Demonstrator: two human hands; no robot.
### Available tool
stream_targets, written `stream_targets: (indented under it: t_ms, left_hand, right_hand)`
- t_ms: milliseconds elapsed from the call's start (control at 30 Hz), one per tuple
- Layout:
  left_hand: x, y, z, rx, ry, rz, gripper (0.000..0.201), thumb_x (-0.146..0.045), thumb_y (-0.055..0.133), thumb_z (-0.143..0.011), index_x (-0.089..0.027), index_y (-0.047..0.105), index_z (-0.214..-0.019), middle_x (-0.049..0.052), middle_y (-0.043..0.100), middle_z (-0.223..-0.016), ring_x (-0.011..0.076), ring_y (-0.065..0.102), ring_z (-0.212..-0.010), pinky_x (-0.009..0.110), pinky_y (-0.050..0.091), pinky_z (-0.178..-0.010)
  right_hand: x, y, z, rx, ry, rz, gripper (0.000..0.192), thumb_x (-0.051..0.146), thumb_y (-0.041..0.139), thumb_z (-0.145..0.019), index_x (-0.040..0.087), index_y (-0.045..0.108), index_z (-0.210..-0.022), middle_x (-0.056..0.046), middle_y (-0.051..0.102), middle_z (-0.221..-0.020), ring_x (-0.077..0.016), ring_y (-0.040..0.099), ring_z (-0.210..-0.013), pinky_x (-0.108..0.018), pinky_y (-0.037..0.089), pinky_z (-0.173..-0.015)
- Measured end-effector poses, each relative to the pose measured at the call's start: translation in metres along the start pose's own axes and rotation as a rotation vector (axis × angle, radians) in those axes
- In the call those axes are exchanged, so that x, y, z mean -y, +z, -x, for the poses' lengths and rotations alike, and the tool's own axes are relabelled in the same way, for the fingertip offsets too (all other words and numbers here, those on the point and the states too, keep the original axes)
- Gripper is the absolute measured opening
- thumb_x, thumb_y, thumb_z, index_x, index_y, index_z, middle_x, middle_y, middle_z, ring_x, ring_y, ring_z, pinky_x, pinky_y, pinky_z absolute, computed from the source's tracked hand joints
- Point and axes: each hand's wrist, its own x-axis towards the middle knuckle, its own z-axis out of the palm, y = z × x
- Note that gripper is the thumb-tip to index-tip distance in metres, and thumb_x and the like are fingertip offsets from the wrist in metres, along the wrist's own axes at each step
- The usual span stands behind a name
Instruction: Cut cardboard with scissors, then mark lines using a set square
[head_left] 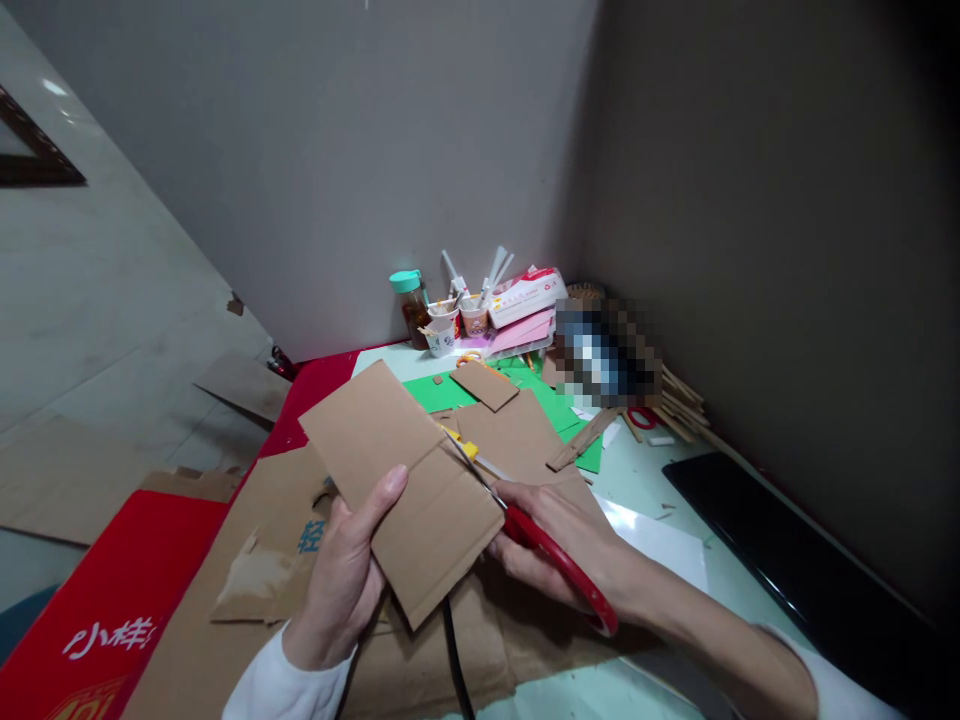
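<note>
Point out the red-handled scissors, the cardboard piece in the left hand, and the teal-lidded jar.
Red-handled scissors (534,535): head view, on the red handle near the blades.
Cardboard piece (431,510): head view, on its flat upper face.
Teal-lidded jar (413,314): head view, on its see-through body.

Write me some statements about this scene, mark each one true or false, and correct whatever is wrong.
1. The right hand holds red-handled scissors. True.
2. Only one hand is holding something. False: the left hand holds a piece of cardboard as well.
3. A jar stands next to paper cups by the wall. True.
4. That jar is uncapped. False: its teal lid is on.
5. Green sheets lie on the table. True.
6. The person wears black on both arms. False: the visible sleeves are white.
</note>
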Motion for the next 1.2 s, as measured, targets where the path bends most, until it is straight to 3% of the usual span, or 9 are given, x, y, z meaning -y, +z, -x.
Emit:
stream_targets:
  t_ms: [200, 367, 633, 867, 1033, 1200]
  left_hand:
    - [-0.001, 0.000, 0.004, -0.014, 0.016, -0.023, 0.074, -0.030, 0.091, -0.064, -0.020, 0.061, -0.131, 0.008, 0.075, -0.113, 0.0301, 0.071, -0.106, 0.039, 0.060, -0.092]
    - [-0.001, -0.002, 0.007, -0.060, 0.041, -0.037, 0.078, -0.032, 0.092, -0.062, -0.027, 0.059, -0.133, 0.004, 0.074, -0.110, 0.0301, 0.069, -0.112, 0.035, 0.061, -0.089]
    - [0.000, -0.001, 0.007, -0.063, 0.073, -0.058, 0.075, -0.034, 0.092, -0.062, -0.028, 0.062, -0.130, 0.003, 0.074, -0.111, 0.0268, 0.070, -0.107, 0.030, 0.062, -0.082]
    - [-0.001, -0.004, 0.008, -0.028, 0.092, -0.089, 0.081, -0.033, 0.091, -0.063, -0.026, 0.056, -0.136, 0.004, 0.073, -0.113, 0.0226, 0.070, -0.099, 0.029, 0.061, -0.083]
    - [0.000, -0.006, 0.008, -0.007, 0.056, -0.097, 0.088, -0.034, 0.093, -0.061, -0.024, 0.054, -0.139, 0.007, 0.073, -0.111, 0.0252, 0.071, -0.096, 0.032, 0.062, -0.080]
    - [0.001, -0.007, 0.009, -0.009, 0.036, -0.109, 0.088, -0.032, 0.093, -0.060, -0.024, 0.054, -0.138, 0.005, 0.074, -0.106, 0.0257, 0.071, -0.099, 0.031, 0.062, -0.081]
  right_hand:
    - [0.003, 0.003, 0.000, -0.038, 0.036, 0.012, 0.009, 0.024, 0.056, -0.081, 0.020, 0.059, -0.089, -0.001, 0.065, -0.075, -0.0154, 0.054, -0.064, -0.027, 0.043, -0.064]
    - [0.003, 0.009, -0.001, -0.061, 0.099, 0.009, 0.006, 0.018, 0.057, -0.073, 0.021, 0.051, -0.074, 0.005, 0.048, -0.058, -0.0110, 0.041, -0.051, -0.024, 0.032, -0.051]
    - [0.000, 0.017, -0.008, -0.128, 0.060, 0.012, 0.014, 0.018, 0.051, -0.076, 0.021, 0.043, -0.065, 0.005, 0.035, -0.060, -0.0101, 0.034, -0.055, -0.025, 0.029, -0.055]
    - [-0.003, 0.007, -0.005, -0.083, 0.054, 0.038, 0.005, 0.020, 0.057, -0.072, 0.020, 0.053, -0.074, 0.004, 0.053, -0.063, -0.0111, 0.042, -0.055, -0.023, 0.031, -0.053]
    - [0.004, -0.005, 0.002, -0.051, -0.006, 0.028, 0.027, 0.026, 0.063, -0.073, 0.018, 0.061, -0.099, -0.001, 0.067, -0.077, -0.0160, 0.055, -0.064, -0.025, 0.040, -0.059]
    - [0.000, -0.001, 0.001, -0.056, -0.019, 0.033, 0.024, 0.027, 0.065, -0.073, 0.019, 0.062, -0.096, -0.002, 0.067, -0.075, -0.0172, 0.056, -0.064, -0.026, 0.041, -0.059]
